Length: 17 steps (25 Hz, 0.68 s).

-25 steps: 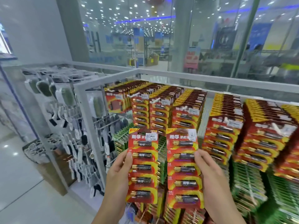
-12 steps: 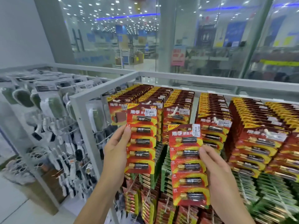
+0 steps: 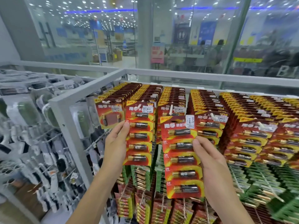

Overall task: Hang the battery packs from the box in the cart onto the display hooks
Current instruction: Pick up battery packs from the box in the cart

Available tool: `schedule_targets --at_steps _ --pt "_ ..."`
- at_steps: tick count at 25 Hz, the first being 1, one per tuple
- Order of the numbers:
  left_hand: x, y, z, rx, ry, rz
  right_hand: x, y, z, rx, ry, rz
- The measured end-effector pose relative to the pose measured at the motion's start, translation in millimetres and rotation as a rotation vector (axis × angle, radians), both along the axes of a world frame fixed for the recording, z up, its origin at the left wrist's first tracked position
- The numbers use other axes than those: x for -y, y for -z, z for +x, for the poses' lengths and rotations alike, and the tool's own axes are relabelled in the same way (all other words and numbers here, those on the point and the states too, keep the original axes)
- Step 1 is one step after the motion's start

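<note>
**Two battery strips at the hooks, neither clearly hung**

The left hand (image 3: 115, 143) pinches the left strip (image 3: 140, 133) of battery packs by its near edge. The thumb lies on the front beside the second cell, and the fingers are hidden behind the card. Well above that thumb, the strip's top lies against the front of the hung packs (image 3: 208, 101), where a white hook tip (image 3: 142, 101) shows at the card's upper edge. The top is blurred, so I cannot tell whether the hang hole has caught the tip.

The right hand (image 3: 210, 160) pinches the right strip (image 3: 181, 157) the same way, thumb on the front at its outer edge. Most of this strip hangs below the grip. Its top sits just under the next hook (image 3: 171, 109), apart from it.

The step in hand looks like hanging the left strip. The next move calls for lining the hole above the left thumb with the tip, pushing the card back along the hook, and only then loosening the pinch. The right strip would need lifting to its hook.
</note>
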<state>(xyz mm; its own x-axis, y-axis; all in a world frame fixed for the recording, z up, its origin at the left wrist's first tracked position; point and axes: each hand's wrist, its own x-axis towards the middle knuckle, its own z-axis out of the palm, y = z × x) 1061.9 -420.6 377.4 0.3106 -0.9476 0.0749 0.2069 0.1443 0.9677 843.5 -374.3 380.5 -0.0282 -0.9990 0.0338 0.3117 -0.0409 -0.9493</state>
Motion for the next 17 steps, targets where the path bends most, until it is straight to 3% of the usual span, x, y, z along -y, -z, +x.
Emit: schedule_targets --at_steps 4,11,17 --pt "25.5 5.0 -2.9 0.076 0.034 0.045 5.8 -6.0 13.8 -0.107 0.045 -0.064" --pt "42.7 13.9 -2.5 0.033 0.008 0.011 25.6 8.7 29.6 -0.181 0.160 -0.067" --pt "40.5 19.8 -0.4 0.189 -0.009 -0.035 57.5 14.6 52.8 -0.242 0.334 -0.081"
